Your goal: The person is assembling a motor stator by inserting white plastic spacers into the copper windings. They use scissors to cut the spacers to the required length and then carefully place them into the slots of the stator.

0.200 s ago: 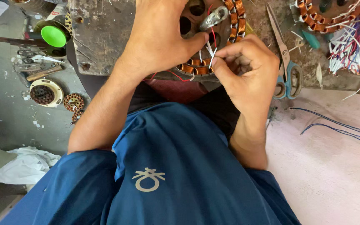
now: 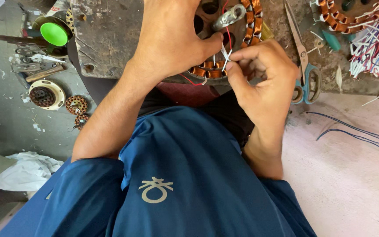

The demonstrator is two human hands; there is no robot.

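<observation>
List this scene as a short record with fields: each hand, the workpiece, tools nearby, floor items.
left hand: rests on the wound stator, thumb by the white leads
right hand: pinches thin white wire ends at the stator's near edge
stator: round metal core with copper coils, on a worn workbench
tools: scissors with blue handles, right of the hands
far right: second wound stator, bundle of red and white wires
floor: green-capped can, small rotor parts, white cloth

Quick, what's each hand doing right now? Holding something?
Left hand: pressed flat on the copper-wound motor stator, thumb by the thin white leads.
Right hand: fingertips pinched shut on the thin white leads.
</observation>
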